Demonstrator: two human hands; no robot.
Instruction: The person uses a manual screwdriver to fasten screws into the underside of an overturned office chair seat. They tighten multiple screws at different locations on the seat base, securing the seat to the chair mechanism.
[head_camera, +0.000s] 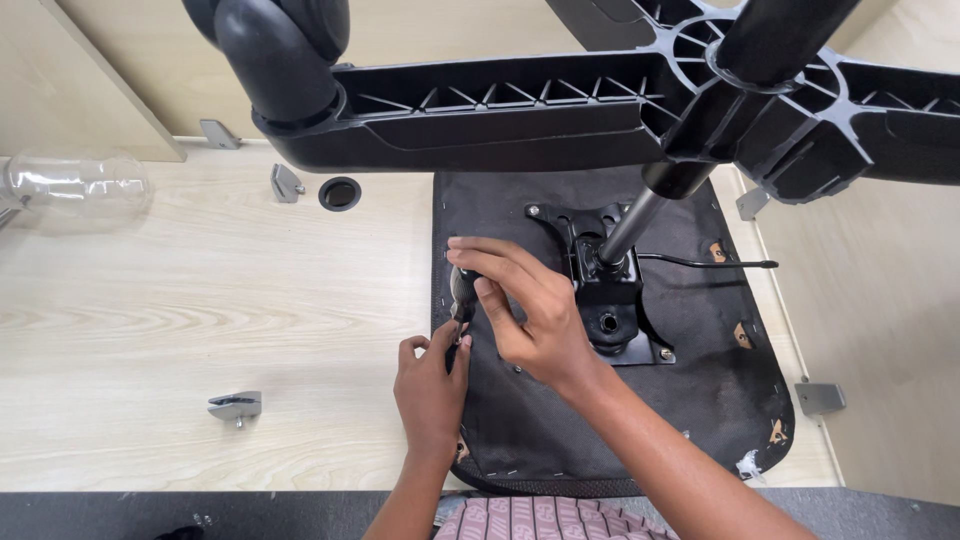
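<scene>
Nearest the camera, a strip of patterned pinkish cloth (520, 520) shows at the bottom edge, with both forearms rising from it.

The left hand (432, 385) is closed, its fingertips pinched at the lower end of a small dark tool handle (463, 293), at the left border of an upturned chair seat (720, 400). The right hand (525, 310) is wrapped over the top of the same handle, fingers curled around it in a firm grip. What the tool's tip bears on is hidden by the hands.

The chair seat lies bottom-up on the light wood-grain table (200, 300). Its underside is covered in black fabric, stapled along the edge and torn in several spots near the right and lower borders.

Just right of the hands, a black metal mounting plate (612, 300) is fixed to the seat's middle. A thin control lever (710, 263) runs from it to the right. A metal gas-lift column (632, 225) rises from the plate, tilted toward the camera.

On the table to the left lies a small grey metal bracket (236, 405), well apart from the hands. Farther off sit a second bracket (285, 183) and a round black cable grommet (340, 193). A clear plastic bottle (75, 183) lies on its side at the far left edge.

Uppermost, the black plastic star base (500, 110) fills the top of the view, a caster (275, 45) on its left arm.
</scene>
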